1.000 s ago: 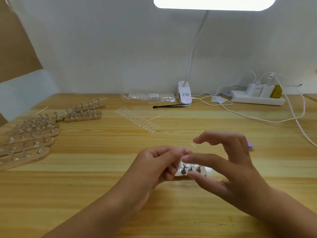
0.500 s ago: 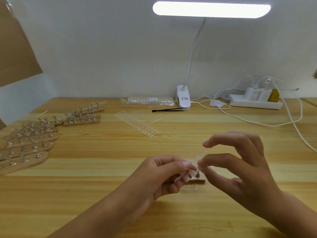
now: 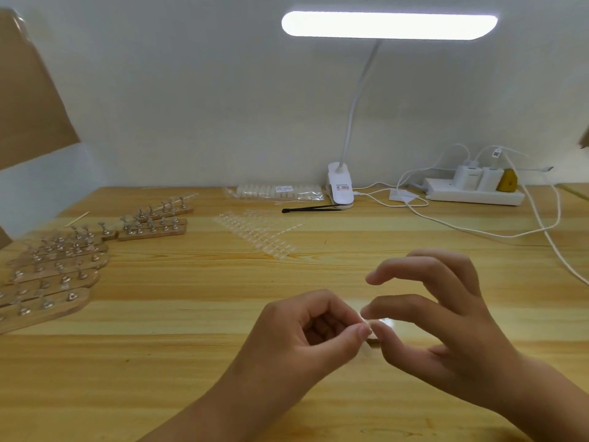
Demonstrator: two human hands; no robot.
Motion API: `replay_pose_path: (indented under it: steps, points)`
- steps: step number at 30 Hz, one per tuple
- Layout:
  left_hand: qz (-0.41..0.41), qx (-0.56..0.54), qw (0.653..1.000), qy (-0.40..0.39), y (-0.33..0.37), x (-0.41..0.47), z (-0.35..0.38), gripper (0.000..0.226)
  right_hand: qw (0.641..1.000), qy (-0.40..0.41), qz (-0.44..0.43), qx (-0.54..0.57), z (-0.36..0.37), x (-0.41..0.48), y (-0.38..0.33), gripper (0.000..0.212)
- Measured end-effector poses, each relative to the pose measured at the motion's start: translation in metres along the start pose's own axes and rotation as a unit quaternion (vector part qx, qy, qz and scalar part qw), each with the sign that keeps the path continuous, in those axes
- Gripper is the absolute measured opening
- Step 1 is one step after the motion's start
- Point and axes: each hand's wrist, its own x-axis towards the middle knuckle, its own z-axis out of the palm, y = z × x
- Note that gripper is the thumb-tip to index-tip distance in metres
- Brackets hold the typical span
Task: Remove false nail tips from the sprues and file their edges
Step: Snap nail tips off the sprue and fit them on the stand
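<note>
My left hand [image 3: 306, 339] and my right hand [image 3: 446, 323] meet low over the middle of the wooden table [image 3: 191, 362]. A small clear nail tip [image 3: 384, 321] is pinched between my right thumb and middle finger, and my right index finger is raised above it. My left thumb and index finger pinch at the same spot, on the tip's near end. Under the fingertips only a corner of a small wooden stand [image 3: 372, 340] shows. Clear sprues of nail tips [image 3: 255, 234] lie farther back on the table.
Several wooden stands with metal holders [image 3: 57, 275] lie at the left. At the back are a bag of nail tips [image 3: 280, 191], black tweezers [image 3: 312, 208], the lamp's clip [image 3: 340, 188] and a power strip [image 3: 475, 194] with white cables [image 3: 478, 232].
My right hand has brought the clear tip down from near its index finger to my left fingertips. Both hands have closed together over the small stand, hiding most of it.
</note>
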Motion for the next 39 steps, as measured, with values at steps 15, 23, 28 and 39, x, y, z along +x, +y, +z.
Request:
replay_pose_path:
  steps: [15, 23, 28, 39]
  points:
    - [-0.144, -0.161, 0.974, -0.064, 0.0, 0.008, -0.003, 0.011, 1.0, -0.01, -0.003, 0.018, -0.001, 0.001, 0.004, 0.005]
    - [-0.169, -0.276, 0.944, -0.066, 0.0, 0.011, -0.003, 0.011, 1.0, 0.004, -0.011, 0.007, -0.001, -0.001, 0.007, 0.009]
    - [-0.163, -0.35, 0.92, -0.069, 0.005, 0.011, -0.007, 0.013, 0.998, 0.011, 0.029, 0.061, -0.003, 0.0, 0.006, 0.005]
    - [-0.163, -0.401, 0.901, -0.039, 0.004, 0.014, -0.008, 0.009, 0.993, -0.016, 0.049, 0.108, 0.0, -0.002, 0.01, 0.007]
